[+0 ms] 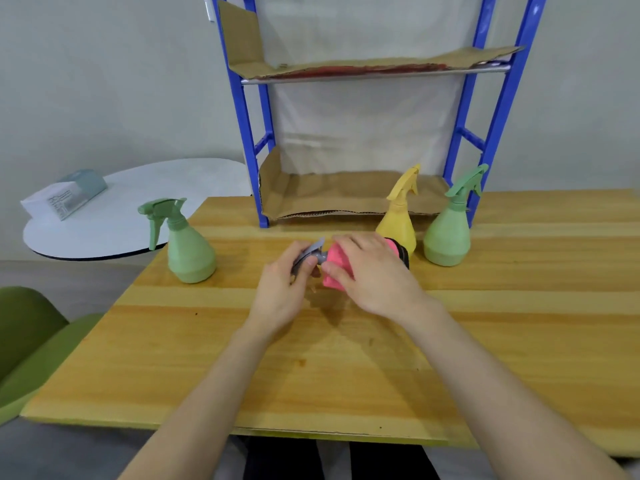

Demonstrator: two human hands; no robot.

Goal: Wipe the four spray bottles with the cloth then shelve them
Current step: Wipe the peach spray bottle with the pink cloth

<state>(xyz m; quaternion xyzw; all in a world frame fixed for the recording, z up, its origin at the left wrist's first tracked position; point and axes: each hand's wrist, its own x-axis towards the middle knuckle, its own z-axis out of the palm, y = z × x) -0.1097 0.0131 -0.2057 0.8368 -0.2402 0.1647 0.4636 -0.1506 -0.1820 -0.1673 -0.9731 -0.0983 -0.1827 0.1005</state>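
Observation:
My left hand [282, 289] grips the grey trigger head [313, 254] of a dark spray bottle [401, 256] that lies tilted over the wooden table [311, 358]. My right hand [370, 271] holds a pink cloth [334, 268] wrapped round that bottle's body, so most of the bottle is hidden. A green spray bottle [188, 247] stands upright at the left. A yellow spray bottle [400, 216] and a second green one [448, 233] stand upright at the right, just in front of the blue shelf rack [254, 161].
The rack's lower shelf [346, 194] and upper shelf [374, 65] are lined with cardboard and hold nothing. A white round table [138, 209] with a tissue box [64, 197] lies at the left. A green chair [31, 341] sits by the table's left front corner.

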